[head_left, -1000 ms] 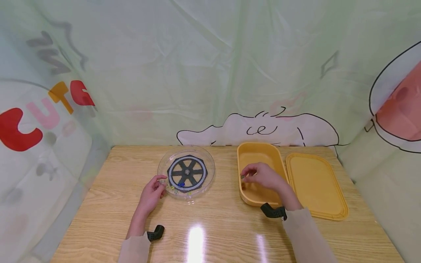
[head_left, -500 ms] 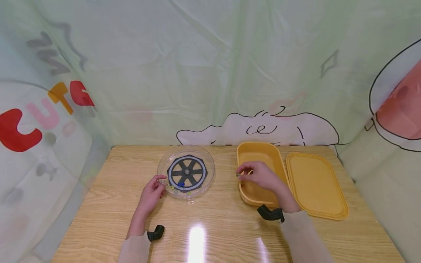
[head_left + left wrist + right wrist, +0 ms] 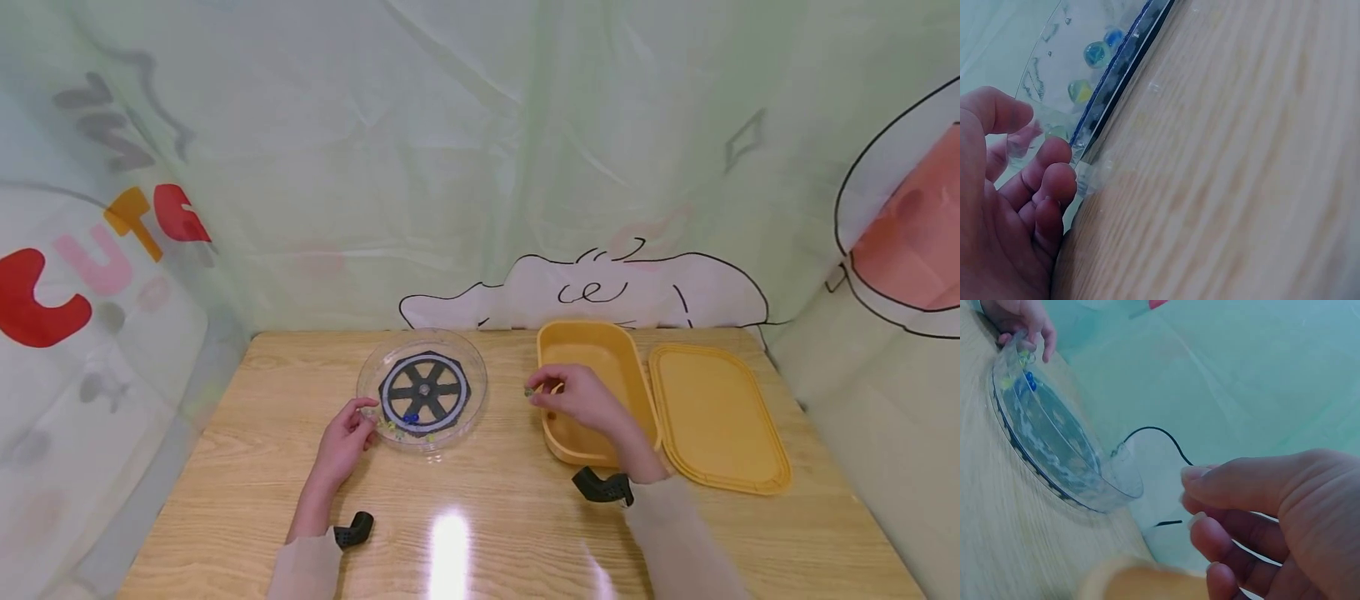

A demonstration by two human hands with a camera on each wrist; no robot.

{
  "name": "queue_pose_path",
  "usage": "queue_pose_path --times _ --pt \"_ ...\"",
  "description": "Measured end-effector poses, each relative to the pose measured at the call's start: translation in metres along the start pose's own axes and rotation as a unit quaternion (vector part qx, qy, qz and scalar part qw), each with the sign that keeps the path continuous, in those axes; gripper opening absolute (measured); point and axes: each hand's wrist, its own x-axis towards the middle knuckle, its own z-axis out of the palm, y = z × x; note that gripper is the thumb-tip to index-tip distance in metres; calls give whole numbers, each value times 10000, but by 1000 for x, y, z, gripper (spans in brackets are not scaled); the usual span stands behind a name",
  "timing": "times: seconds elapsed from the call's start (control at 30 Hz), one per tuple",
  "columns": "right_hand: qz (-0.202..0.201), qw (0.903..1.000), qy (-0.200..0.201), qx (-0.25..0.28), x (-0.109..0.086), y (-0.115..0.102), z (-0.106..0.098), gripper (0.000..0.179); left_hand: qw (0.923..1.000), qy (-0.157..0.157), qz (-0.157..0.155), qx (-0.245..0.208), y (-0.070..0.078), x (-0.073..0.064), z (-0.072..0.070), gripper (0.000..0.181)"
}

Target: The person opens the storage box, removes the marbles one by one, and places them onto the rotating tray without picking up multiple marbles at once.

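Note:
My left hand grips the near-left rim of a clear round dish, its fingertips curled at the wall. Several glass marbles, blue and yellow-green, lie bunched in the dish's near-left part. Beneath the dish shows a dark wheel-shaped base with a light ring. My right hand pinches a small greenish marble between thumb and fingertips, just past the left rim of a yellow bin. In the right wrist view the fingers hide that marble.
A flat yellow lid lies right of the bin. Wooden tabletop runs between dish and bin and along the front. A printed curtain hangs behind the table and at both sides.
My right hand has moved left from inside the bin, carrying the marble out over its left rim. The left hand stays at the dish's rim.

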Motion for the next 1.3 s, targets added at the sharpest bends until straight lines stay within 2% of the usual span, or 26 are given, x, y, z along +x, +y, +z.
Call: queue_pose_path --times 0.17,0.53,0.67,0.87,1.17,1.23,1.3 --pt "96 9996 92 231 3 -1 10 13 10000 -10 -35 -44 -2 0 -1 23" --pt "27 9995 263 160 5 -4 21 12 10000 11 -65 39 -4 0 -1 23" --pt "-2 9991 381 186 9 -8 30 12 9998 48 -141 99 -5 -2 -3 23" --pt "143 9978 594 273 17 -18 46 14 9999 38 -93 102 -5 -3 -3 24" --pt "145 9953 857 423 28 -23 69 16 9999 -21 -63 101 -1 -1 -1 25" --pt "144 9948 910 438 30 -22 74 16 9998 -41 -122 118 7 -4 -1 26" --pt "162 9935 1004 514 33 -21 79 18 9998 -54 -165 127 7 -4 -1 27"
